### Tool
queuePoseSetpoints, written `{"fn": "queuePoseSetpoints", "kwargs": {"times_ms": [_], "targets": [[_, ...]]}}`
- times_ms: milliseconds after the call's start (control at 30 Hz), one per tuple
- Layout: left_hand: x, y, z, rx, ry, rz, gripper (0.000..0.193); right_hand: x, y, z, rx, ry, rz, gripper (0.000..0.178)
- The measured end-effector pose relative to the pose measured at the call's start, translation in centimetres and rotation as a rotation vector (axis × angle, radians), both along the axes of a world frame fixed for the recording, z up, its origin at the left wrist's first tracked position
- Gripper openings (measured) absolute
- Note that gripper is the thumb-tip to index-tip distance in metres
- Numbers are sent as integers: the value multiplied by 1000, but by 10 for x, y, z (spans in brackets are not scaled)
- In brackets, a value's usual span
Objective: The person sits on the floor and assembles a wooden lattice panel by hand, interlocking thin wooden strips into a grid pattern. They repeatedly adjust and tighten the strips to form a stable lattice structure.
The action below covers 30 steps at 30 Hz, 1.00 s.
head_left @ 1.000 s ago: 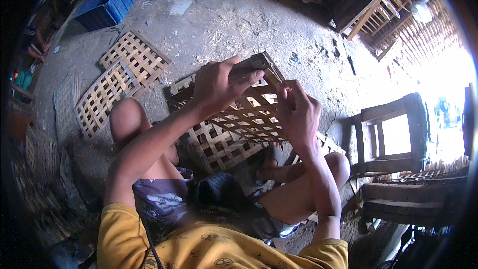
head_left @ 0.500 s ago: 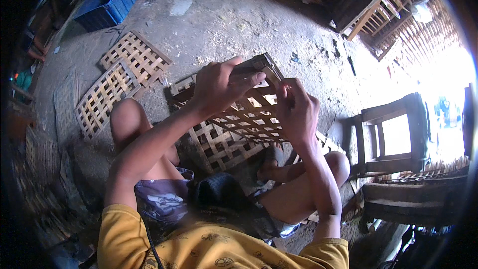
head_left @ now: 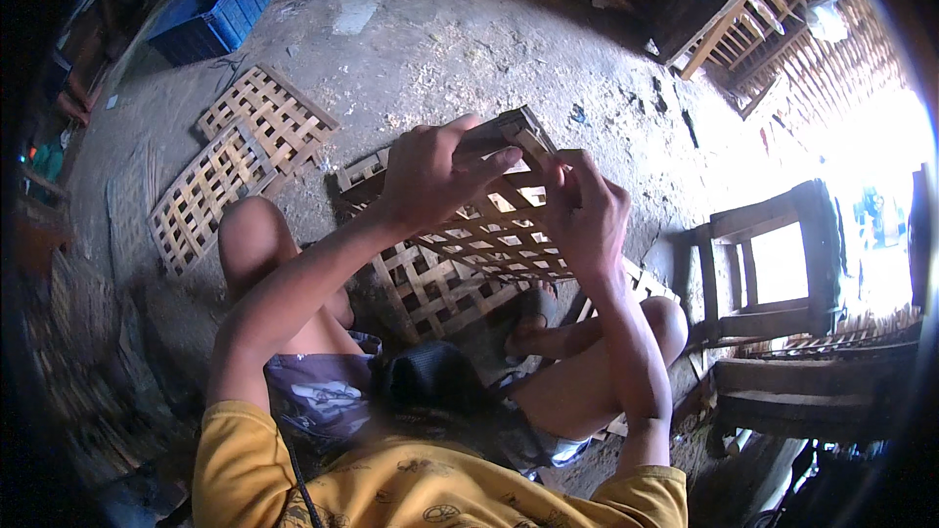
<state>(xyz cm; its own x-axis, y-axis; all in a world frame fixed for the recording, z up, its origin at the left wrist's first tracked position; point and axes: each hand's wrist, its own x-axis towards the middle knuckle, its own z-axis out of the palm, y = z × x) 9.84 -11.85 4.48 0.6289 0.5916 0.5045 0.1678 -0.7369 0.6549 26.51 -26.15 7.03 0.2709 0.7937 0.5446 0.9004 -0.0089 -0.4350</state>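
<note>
Tilted up in front of me is a woven bamboo lattice panel (head_left: 509, 246) with a slatted wooden edge. My left hand (head_left: 423, 174) is closed around its upper edge, thumb stretched along the near side. At the panel's upper right corner, my right hand (head_left: 590, 215) has its fingers pinched against the edge strip. Whether those fingers also hold something small cannot be seen. Beneath the raised panel, another lattice panel (head_left: 430, 295) lies on the floor between my legs, partly covered by it.
Two more lattice panels, one nearer (head_left: 207, 198) and one farther (head_left: 266, 117), overlap on the floor at left. A blue plastic crate (head_left: 235, 18) stands at the far left. On the right are a wooden stool-like frame (head_left: 773, 321) and a low wooden bench (head_left: 807, 376).
The raised panel and my right hand have shifted very slightly. Both hands stay at the same places on its edge.
</note>
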Motion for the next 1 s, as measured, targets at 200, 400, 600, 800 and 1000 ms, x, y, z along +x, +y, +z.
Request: {"fn": "queuePoseSetpoints", "kwargs": {"times_ms": [200,400,600,800,1000], "targets": [[2,1,-3,-151,-10,17,58,5,13,1,-83,366,86,16],[-5,-1,6,-166,58,29,57,25,11,0,-127,897,249,37],[-10,5,8,-297,77,10,57,37,2,1,-120,626,68,27],[-5,0,3,-258,18,10,58,15,2,9,-43,212,56,12],[-5,-2,6,-204,79,-14,57,17,2,11,-17,174,168,14]]}}
